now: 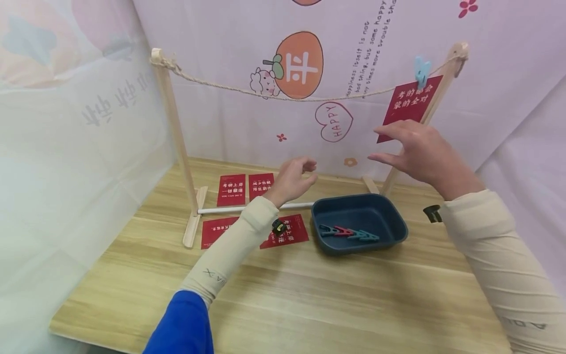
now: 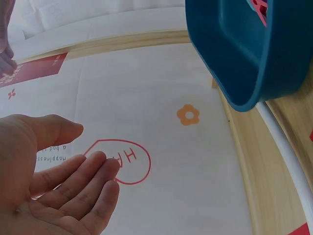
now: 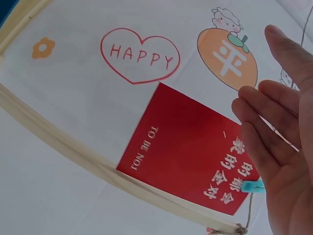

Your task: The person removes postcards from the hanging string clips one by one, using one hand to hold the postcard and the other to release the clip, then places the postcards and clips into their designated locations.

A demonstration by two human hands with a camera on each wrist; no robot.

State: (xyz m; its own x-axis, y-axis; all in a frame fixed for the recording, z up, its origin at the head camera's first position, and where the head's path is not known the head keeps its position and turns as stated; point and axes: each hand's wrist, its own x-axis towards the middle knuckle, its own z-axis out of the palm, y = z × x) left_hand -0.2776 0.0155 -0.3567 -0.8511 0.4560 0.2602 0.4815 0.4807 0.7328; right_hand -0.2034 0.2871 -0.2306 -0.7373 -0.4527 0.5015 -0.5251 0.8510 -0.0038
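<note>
A red card [image 1: 407, 105] with white lettering hangs from the twine [image 1: 247, 91], held by a light blue clothespin [image 1: 422, 71] near the right post. My right hand [image 1: 420, 150] is in front of that card's lower part, thumb and fingers apart and nothing between them; the right wrist view shows the card [image 3: 181, 147] beyond the fingers. Lower and to the left, my left hand [image 1: 294, 179] hovers above the table with fingers loosely bent, holding nothing. Close to it stands a dark blue basin [image 1: 358, 248] with several clothespins [image 1: 349, 232] inside, red and teal.
Wooden posts [image 1: 174, 132] carry the twine, joined low down by a white rod [image 1: 221, 210]. Red cards [image 1: 231, 189] lie on the wooden table [image 1: 283, 305] behind and before the rod; my left forearm partly covers the front ones. A printed cloth [image 1: 212, 54] hangs behind.
</note>
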